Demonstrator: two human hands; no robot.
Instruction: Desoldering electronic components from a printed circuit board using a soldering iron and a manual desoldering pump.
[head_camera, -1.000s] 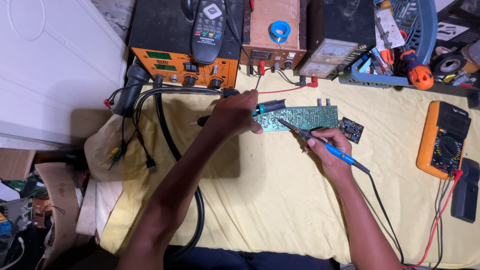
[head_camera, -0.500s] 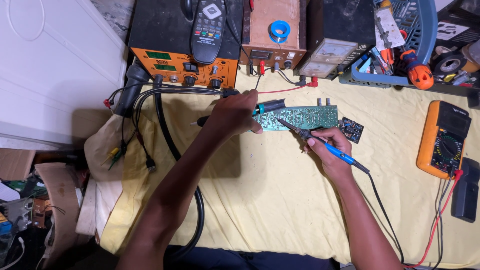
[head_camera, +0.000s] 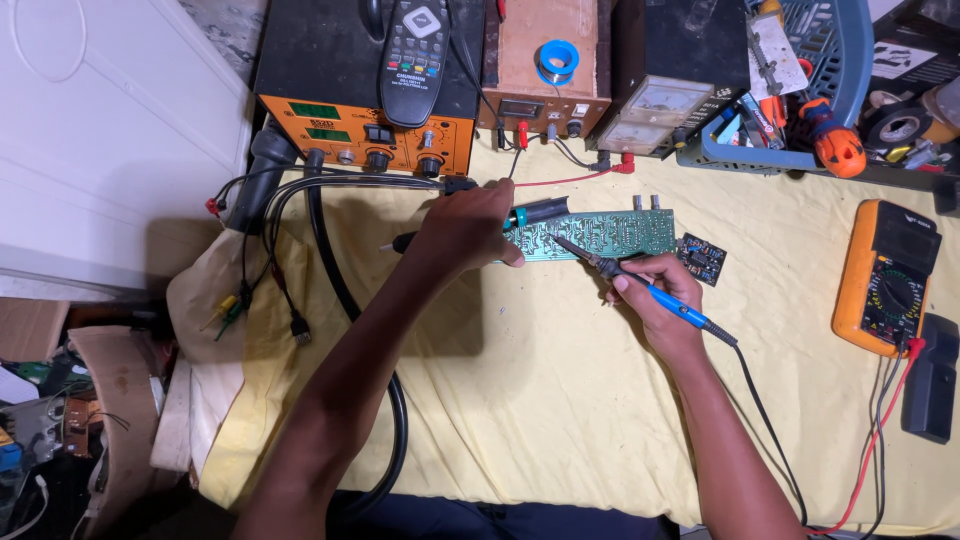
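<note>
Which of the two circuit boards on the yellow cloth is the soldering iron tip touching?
The long green circuit board, under the soldering iron in the right hand. The small dark board lies untouched beside its right end.

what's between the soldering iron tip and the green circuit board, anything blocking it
Nothing visible blocks it. The right hand holds the blue-handled soldering iron with its tip already over the green circuit board. The left hand rests at the board's left end, clear of the tip.
</note>
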